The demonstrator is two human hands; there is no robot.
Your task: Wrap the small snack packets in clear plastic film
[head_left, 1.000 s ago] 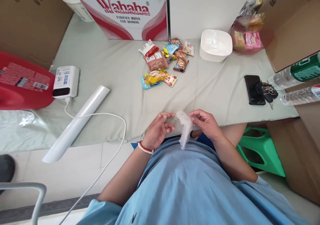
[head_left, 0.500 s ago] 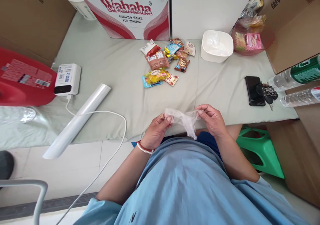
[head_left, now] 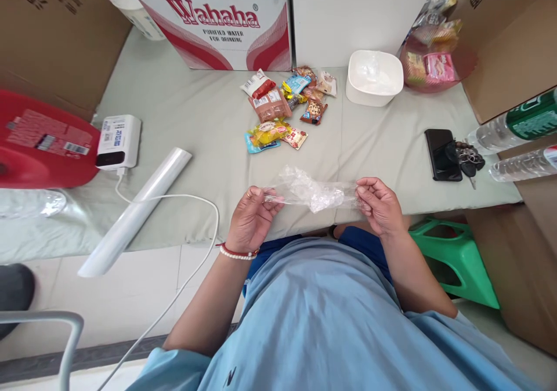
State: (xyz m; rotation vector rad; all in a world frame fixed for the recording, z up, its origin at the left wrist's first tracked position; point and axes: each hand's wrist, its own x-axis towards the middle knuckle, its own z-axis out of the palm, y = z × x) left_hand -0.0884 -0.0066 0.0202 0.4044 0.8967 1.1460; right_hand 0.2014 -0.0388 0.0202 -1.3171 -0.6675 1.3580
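A crumpled piece of clear plastic film (head_left: 319, 196) is stretched between my two hands, just over the front edge of the table. My left hand (head_left: 252, 220) pinches its left end between thumb and fingers. At the other end, my right hand (head_left: 380, 205) grips the film in the same way. Beyond the hands lies a pile of small wrapped snacks (head_left: 272, 104) on the cloth. A white plastic tub (head_left: 374, 78) with some clear film inside stands behind and to the right.
On the left are a roll of film (head_left: 137, 211), a white power bank (head_left: 118, 141) with a cable, and a red container (head_left: 43, 141). A phone (head_left: 440, 153), keys (head_left: 469, 162) and bottles lie right. A Wahaha carton (head_left: 226, 25) and snack bowl (head_left: 435, 75) stand behind.
My hands have moved apart, the left one leftward and the right one slightly rightward. The bunched film between them is now pulled out wider and flatter.
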